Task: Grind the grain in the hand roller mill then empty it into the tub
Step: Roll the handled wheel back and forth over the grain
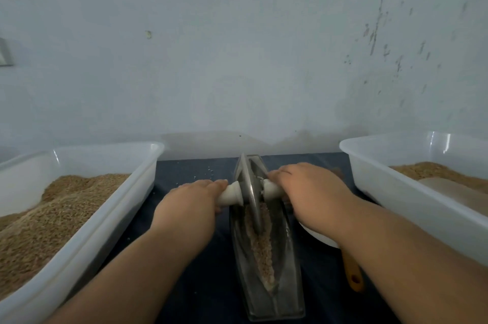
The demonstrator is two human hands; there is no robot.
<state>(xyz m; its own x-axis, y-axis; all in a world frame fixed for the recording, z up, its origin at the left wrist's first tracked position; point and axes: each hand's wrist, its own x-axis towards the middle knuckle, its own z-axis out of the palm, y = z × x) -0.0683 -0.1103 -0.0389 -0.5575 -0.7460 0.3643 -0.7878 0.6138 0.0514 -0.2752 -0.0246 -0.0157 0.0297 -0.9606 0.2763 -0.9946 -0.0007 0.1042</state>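
A boat-shaped metal mill trough (290, 284) lies lengthwise on the dark cloth in front of me. A strip of brownish grain (261, 244) runs along its groove. The metal roller disc (250, 191) stands upright in the far half of the trough. Its white axle handle (232, 195) sticks out on both sides. My left hand (190, 205) grips the left end of the handle. My right hand (309, 186) grips the right end, covering most of it.
A clear plastic tub (111, 212) heaped with brown grain stands at the left. Another clear tub (390, 191) at the right holds grain and paler material. A white bowl (319, 239) and an orange handle (352, 273) lie under my right forearm. A wall rises close behind.
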